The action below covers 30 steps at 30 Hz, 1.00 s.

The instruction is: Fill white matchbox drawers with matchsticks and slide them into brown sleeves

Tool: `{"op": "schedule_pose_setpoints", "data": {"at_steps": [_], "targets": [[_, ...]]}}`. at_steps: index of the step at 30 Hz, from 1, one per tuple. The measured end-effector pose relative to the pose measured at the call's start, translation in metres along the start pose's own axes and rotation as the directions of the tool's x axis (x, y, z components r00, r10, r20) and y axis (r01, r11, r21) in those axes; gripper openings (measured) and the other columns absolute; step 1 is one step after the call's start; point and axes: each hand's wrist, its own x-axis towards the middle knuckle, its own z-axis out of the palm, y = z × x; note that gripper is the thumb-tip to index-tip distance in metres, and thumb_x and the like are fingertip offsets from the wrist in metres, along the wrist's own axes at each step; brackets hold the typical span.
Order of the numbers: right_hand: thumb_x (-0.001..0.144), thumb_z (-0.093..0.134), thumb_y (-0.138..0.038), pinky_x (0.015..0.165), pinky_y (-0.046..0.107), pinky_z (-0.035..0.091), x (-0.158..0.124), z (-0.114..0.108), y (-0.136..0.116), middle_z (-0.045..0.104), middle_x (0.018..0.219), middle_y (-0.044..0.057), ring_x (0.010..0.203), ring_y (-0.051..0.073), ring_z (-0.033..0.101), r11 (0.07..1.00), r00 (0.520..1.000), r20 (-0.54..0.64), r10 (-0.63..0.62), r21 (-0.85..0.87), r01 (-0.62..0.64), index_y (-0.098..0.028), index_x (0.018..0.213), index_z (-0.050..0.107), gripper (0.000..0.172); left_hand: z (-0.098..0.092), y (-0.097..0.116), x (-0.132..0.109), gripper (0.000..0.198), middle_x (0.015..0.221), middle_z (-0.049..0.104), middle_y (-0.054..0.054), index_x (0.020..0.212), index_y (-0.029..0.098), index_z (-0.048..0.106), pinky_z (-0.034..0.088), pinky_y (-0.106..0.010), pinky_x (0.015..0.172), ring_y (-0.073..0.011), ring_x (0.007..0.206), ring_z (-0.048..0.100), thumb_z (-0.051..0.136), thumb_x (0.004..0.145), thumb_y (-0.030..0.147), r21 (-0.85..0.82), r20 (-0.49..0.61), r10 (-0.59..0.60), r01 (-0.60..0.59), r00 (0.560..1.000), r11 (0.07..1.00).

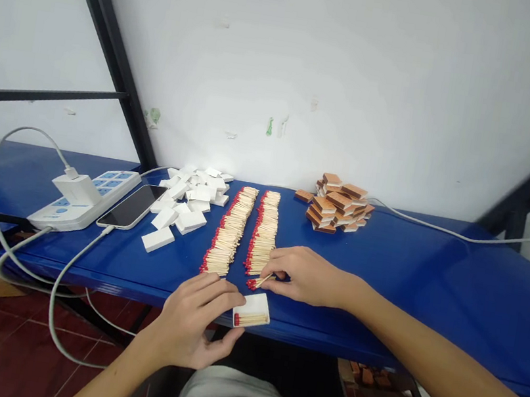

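My left hand (204, 319) grips a white matchbox tray (256, 303) by its left end, between thumb and fingers, at the table's front edge. A few red-tipped matches lie along the near side of that tray. Just beyond it, my right hand (301, 275) pinches a small bunch of matches (258, 282), red heads pointing left. Those fingers are at the near end of the right-hand row of matches (264, 232). To its left runs a second long row of matches (230, 230), heads also toward the left.
White matchbox trays (190, 194) lie heaped at the left. Brown-sided matchboxes (338, 204) are piled at the back right. A phone (131, 206) and a power strip (111, 192) with a charger and looping white cables occupy the left. Black metal posts flank the blue table (412, 280).
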Motion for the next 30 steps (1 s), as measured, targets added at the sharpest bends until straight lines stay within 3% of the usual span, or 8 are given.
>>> {"op": "schedule_pose_setpoints", "data": {"at_steps": [6, 10, 17, 21, 30], "targets": [[0.091, 0.067, -0.030, 0.058, 0.022, 0.030, -0.0004, -0.0047, -0.0023, 0.056, 0.064, -0.005, 0.056, 0.009, 0.047, 0.993, 0.993, 0.064, 0.102, 0.058, -0.106, -0.018, 0.094, 0.072, 0.014, -0.0020, 0.0012, 0.0019, 0.023, 0.091, 0.072, -0.005, 0.103, 0.019, 0.062, 0.050, -0.035, 0.071, -0.0207, 0.079, 0.064, 0.067, 0.080, 0.019, 0.001, 0.012, 0.000, 0.000, 1.000, 1.000], [0.091, 0.065, -0.030, 0.058, 0.023, 0.028, -0.0010, -0.0039, -0.0030, 0.055, 0.060, -0.006, 0.054, 0.009, 0.047, 0.994, 0.993, 0.045, 0.108, 0.019, -0.109, -0.018, 0.092, 0.072, 0.013, -0.0021, 0.0018, 0.0027, 0.022, 0.090, 0.072, -0.005, 0.102, 0.020, 0.062, 0.051, -0.034, 0.071, -0.0202, 0.078, 0.064, 0.066, 0.081, 0.019, -0.001, 0.003, 0.002, -0.002, 1.000, 1.000], [0.096, 0.059, -0.029, 0.061, 0.026, 0.027, -0.0029, -0.0009, -0.0009, 0.068, 0.067, 0.002, 0.062, 0.013, 0.056, 0.988, 1.000, 0.016, -0.005, -0.157, 0.007, -0.020, 0.088, 0.077, 0.022, -0.0016, 0.0021, 0.0024, 0.020, 0.090, 0.072, -0.005, 0.101, 0.020, 0.063, 0.052, -0.034, 0.073, -0.0196, 0.079, 0.065, 0.065, 0.081, 0.020, 0.011, -0.012, 0.009, -0.009, 1.000, 1.000], [0.100, 0.054, -0.031, 0.061, 0.027, 0.026, -0.0035, -0.0019, -0.0026, 0.071, 0.070, 0.005, 0.064, 0.014, 0.057, 0.970, 0.999, 0.037, -0.002, -0.243, 0.011, -0.019, 0.091, 0.078, 0.028, -0.0018, 0.0021, 0.0027, 0.020, 0.090, 0.073, -0.006, 0.101, 0.020, 0.064, 0.053, -0.034, 0.071, -0.0203, 0.078, 0.065, 0.064, 0.081, 0.020, 0.017, -0.007, 0.007, -0.007, 1.000, 1.000], [0.100, 0.055, -0.030, 0.064, 0.026, 0.031, -0.0035, -0.0026, -0.0031, 0.076, 0.080, 0.005, 0.069, 0.015, 0.062, 0.984, 0.999, 0.044, 0.013, -0.179, -0.005, -0.019, 0.091, 0.078, 0.027, -0.0015, 0.0012, 0.0024, 0.022, 0.091, 0.072, -0.006, 0.102, 0.019, 0.064, 0.052, -0.034, 0.070, -0.0201, 0.078, 0.064, 0.065, 0.080, 0.019, 0.014, -0.011, 0.022, -0.022, 1.000, 1.000]]}}
